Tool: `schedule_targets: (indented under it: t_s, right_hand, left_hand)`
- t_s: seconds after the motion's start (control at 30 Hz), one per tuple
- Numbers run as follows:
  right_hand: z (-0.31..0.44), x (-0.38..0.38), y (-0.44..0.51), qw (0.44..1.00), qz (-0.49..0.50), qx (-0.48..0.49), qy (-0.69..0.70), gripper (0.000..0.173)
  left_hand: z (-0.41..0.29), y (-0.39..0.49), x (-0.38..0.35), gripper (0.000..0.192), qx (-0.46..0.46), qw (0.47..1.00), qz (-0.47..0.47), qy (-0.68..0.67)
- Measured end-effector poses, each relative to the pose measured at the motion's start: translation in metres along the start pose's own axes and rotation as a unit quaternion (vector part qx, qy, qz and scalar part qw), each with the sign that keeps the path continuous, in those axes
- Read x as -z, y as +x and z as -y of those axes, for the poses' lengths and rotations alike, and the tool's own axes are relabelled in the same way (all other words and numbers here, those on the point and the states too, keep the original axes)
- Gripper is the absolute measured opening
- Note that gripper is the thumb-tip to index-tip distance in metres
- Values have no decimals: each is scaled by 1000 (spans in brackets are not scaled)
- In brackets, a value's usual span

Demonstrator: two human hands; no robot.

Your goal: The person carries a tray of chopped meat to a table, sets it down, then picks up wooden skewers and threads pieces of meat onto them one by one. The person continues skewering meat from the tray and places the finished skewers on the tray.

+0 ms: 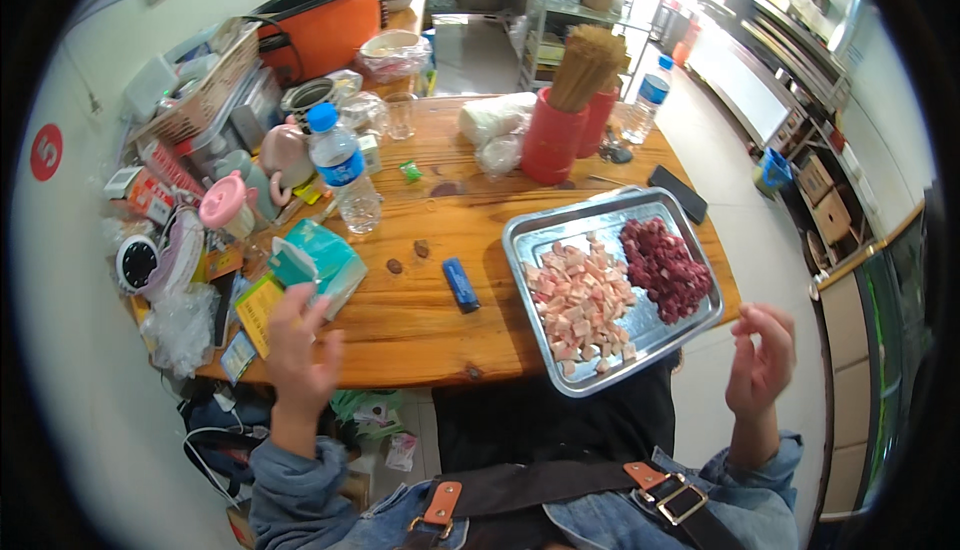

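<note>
My left hand (301,351) is raised over the table's near left edge, fingers apart and holding nothing. Just beyond it lies a teal soft pack of tissues (330,257), with a yellow packet (259,308) beside the fingers. To the right of the tray, my right hand (763,361) hovers with loosely curled fingers and nothing visible in it. The metal tray (652,347) sits at the table's near right edge, its near corner jutting past it. Pale diced fat or fatty meat (581,302) fills its left part; dark red diced meat (666,271) is heaped at right.
A blue lighter-sized object (460,284) lies left of the tray. Water bottles (346,167) stand at left and far right. Wooden skewers (581,69) fill a red container (553,137). A dark phone (677,193) lies behind the tray. Clutter and an orange tub (330,28) crowd the left.
</note>
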State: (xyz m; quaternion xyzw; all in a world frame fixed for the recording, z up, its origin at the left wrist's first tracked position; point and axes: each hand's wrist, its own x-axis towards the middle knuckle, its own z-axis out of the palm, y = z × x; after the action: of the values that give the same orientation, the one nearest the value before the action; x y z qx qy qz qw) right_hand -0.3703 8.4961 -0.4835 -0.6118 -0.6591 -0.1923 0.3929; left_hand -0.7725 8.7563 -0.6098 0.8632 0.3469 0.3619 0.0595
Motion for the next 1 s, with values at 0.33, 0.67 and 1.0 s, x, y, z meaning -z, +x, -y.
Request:
schedule_targets:
  t_s: [0.33, 0.67, 1.0]
  right_hand:
    - [-113, 5, -65, 959, -38, -260, -108, 21]
    - [-209, -24, -83, 828, 93, -518, 192, 21]
    - [-227, -6, -66, 671, 192, -588, 409, 19]
  left_hand:
    - [-3, 33, -51, 42, 128, 941, 109, 292]
    - [-114, 60, -107, 32, -66, 979, 178, 77]
    - [-107, 58, -112, 20, 120, 985, 99, -69]
